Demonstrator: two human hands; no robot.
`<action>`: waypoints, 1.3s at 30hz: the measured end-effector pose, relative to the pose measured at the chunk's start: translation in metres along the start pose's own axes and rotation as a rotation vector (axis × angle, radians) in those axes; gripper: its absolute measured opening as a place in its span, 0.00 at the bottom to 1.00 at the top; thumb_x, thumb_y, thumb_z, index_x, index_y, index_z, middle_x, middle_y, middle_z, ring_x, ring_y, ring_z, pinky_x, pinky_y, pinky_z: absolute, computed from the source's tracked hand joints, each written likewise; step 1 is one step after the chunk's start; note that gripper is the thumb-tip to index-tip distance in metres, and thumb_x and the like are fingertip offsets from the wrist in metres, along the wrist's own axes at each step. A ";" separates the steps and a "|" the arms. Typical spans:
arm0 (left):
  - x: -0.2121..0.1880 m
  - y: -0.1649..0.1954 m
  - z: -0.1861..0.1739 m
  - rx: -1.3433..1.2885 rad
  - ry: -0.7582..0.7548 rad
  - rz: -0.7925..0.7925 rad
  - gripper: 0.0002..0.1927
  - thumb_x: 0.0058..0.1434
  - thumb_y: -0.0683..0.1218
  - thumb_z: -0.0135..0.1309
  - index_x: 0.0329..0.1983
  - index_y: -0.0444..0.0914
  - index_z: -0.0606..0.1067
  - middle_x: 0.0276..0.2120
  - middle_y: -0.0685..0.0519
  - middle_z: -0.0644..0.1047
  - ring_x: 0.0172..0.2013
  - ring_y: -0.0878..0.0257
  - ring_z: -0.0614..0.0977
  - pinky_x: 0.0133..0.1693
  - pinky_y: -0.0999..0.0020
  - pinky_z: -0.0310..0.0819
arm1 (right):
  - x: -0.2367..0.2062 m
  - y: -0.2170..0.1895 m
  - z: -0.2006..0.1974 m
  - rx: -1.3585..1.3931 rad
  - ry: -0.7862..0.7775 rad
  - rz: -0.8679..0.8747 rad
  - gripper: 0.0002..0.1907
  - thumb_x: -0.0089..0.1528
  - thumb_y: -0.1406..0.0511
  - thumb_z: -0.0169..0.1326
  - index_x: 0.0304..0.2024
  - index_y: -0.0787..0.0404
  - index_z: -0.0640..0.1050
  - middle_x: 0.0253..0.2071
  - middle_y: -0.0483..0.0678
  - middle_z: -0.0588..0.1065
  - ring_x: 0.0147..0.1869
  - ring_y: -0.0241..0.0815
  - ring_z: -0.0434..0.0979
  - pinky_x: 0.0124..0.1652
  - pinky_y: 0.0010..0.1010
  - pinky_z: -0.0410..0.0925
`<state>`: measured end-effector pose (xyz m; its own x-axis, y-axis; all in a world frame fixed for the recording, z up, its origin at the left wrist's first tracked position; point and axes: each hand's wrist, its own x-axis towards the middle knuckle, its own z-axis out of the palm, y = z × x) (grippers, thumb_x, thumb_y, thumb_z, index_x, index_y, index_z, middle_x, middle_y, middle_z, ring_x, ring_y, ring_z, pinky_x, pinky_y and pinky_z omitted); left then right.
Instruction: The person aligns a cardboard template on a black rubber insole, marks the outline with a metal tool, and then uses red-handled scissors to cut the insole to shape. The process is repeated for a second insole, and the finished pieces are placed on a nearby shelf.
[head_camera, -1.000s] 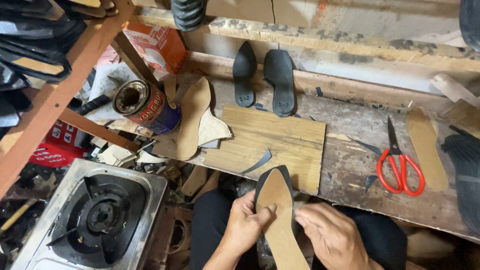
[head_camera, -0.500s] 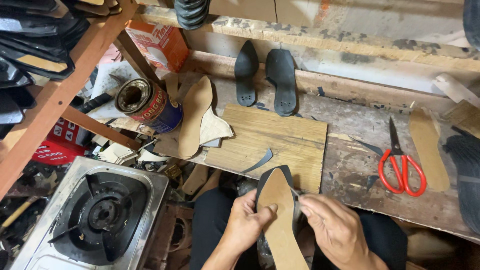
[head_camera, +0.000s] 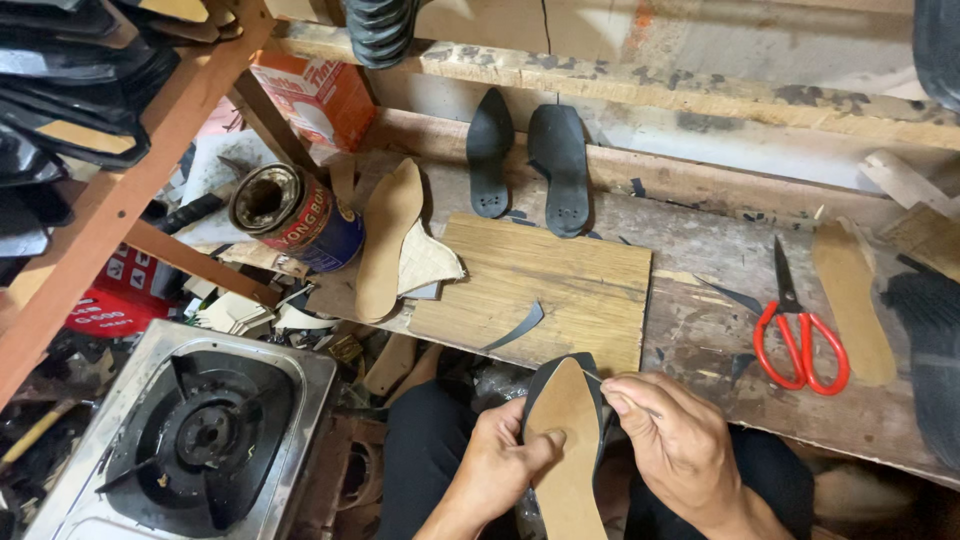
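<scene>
I see my left hand clamped on the tan insole, long axis pointing away; my right hand pinches its upper right edge, possibly holding a thin blade.

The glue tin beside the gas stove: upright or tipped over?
Tipped. The glue tin lies on its side, its open, lidless mouth facing the camera, resting among scraps left of the tan insole.

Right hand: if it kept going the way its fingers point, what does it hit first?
The right hand points left toward the tan insole, with its fingertips already at the dark edge there. It would likely meet the insole first, then the left hand.
</scene>
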<state>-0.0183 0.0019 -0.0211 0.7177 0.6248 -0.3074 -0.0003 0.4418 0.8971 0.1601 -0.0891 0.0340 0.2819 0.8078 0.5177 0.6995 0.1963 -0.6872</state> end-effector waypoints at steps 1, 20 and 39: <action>-0.001 0.001 -0.001 0.008 0.001 0.000 0.10 0.62 0.37 0.55 0.46 0.30 0.79 0.27 0.58 0.78 0.25 0.74 0.73 0.27 0.76 0.67 | 0.002 -0.001 0.001 0.002 0.006 -0.015 0.08 0.62 0.72 0.57 0.44 0.67 0.78 0.37 0.51 0.81 0.36 0.41 0.84 0.36 0.27 0.75; 0.011 -0.004 -0.021 -0.002 0.162 0.112 0.12 0.61 0.36 0.54 0.47 0.32 0.79 0.32 0.56 0.82 0.29 0.72 0.78 0.32 0.74 0.75 | -0.036 0.013 0.004 0.057 -0.221 0.058 0.07 0.61 0.69 0.58 0.40 0.65 0.80 0.34 0.50 0.82 0.38 0.42 0.83 0.37 0.30 0.77; 0.025 -0.026 -0.037 -0.292 0.187 0.053 0.14 0.68 0.46 0.51 0.50 0.33 0.79 0.37 0.53 0.82 0.34 0.68 0.80 0.37 0.71 0.76 | -0.079 0.050 0.022 0.183 -0.004 0.469 0.23 0.55 0.76 0.56 0.53 0.63 0.81 0.51 0.51 0.83 0.40 0.35 0.85 0.38 0.25 0.75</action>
<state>-0.0264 0.0303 -0.0635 0.5717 0.7466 -0.3401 -0.2525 0.5546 0.7929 0.1585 -0.1308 -0.0522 0.5355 0.8345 0.1294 0.3707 -0.0946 -0.9239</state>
